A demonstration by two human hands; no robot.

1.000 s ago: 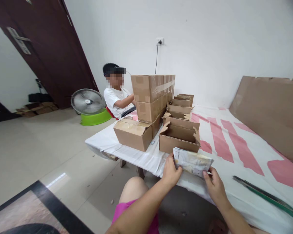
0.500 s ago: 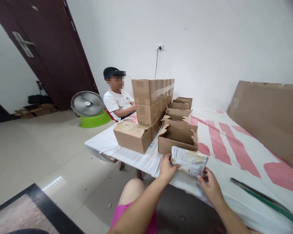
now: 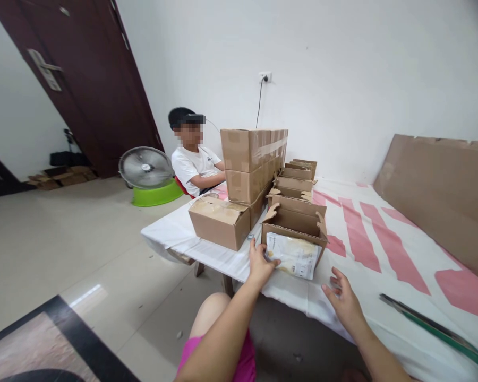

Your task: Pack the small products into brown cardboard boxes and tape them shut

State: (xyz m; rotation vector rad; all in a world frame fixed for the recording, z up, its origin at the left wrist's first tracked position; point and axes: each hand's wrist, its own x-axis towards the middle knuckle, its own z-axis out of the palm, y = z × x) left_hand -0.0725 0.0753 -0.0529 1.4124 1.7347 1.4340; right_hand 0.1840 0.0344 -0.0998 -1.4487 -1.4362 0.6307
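A stack of flat white-and-yellow printed packets (image 3: 293, 255) stands on edge against the front of the nearest open cardboard box (image 3: 295, 220). My left hand (image 3: 261, 263) grips the stack's left edge, thumb across the front and fingers behind. To the right, apart from the packets, my right hand (image 3: 344, 298) is open over the table edge with fingers spread and nothing in them. The packets' rear side is hidden.
More open boxes (image 3: 290, 187) stand in a row behind. Closed taped boxes (image 3: 239, 185) are stacked to their left, with a person (image 3: 195, 162) seated beyond. A green-handled cutting tool (image 3: 438, 331) lies at right; a large cardboard sheet (image 3: 438, 196) leans behind.
The packets have moved left with my left hand, up against the box front. My right hand has let go of their right edge and is now apart from them.
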